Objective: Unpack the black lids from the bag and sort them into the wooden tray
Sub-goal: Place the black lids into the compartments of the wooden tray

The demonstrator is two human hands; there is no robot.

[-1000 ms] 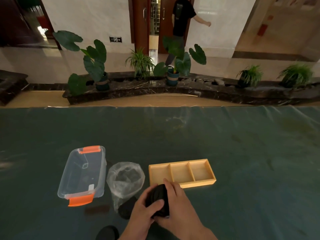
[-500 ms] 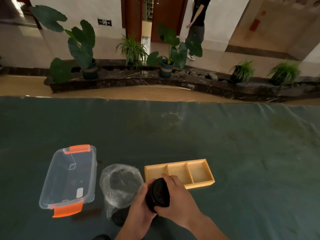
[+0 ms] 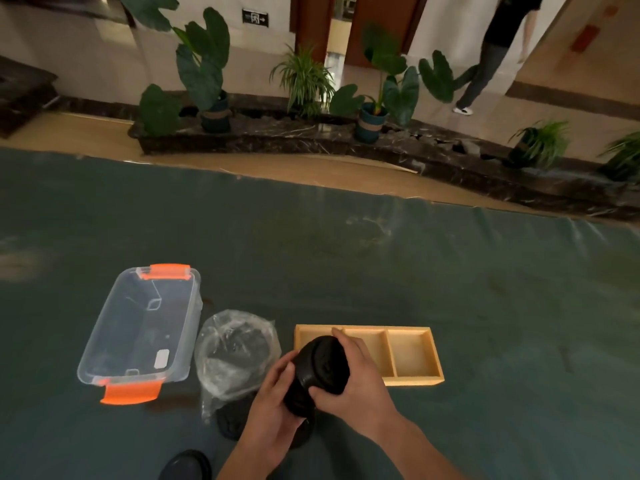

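A stack of black lids [image 3: 320, 370] is gripped between both hands just in front of the wooden tray [image 3: 412, 380]. My left hand [image 3: 273, 414] cups the stack from below and the left. My right hand [image 3: 356, 379] wraps it from the right, fingers over the top. The tray has three compartments; the left one is partly hidden by the lids, the other two look bare. The clear plastic bag [image 3: 235, 355] stands open left of the tray with dark lids inside. More black lids [image 3: 230, 419] lie on the table below the bag.
A clear plastic box [image 3: 142, 332] with orange latches sits left of the bag. A dark round object [image 3: 185, 465] lies at the bottom edge. The green table cover [image 3: 346, 254] stretches far back; potted plants and a walking person are beyond it.
The view has tilted and shifted. Both hands hold the lid stack throughout, and it has risen slightly toward the tray's left end. The person in the background walked to the right.
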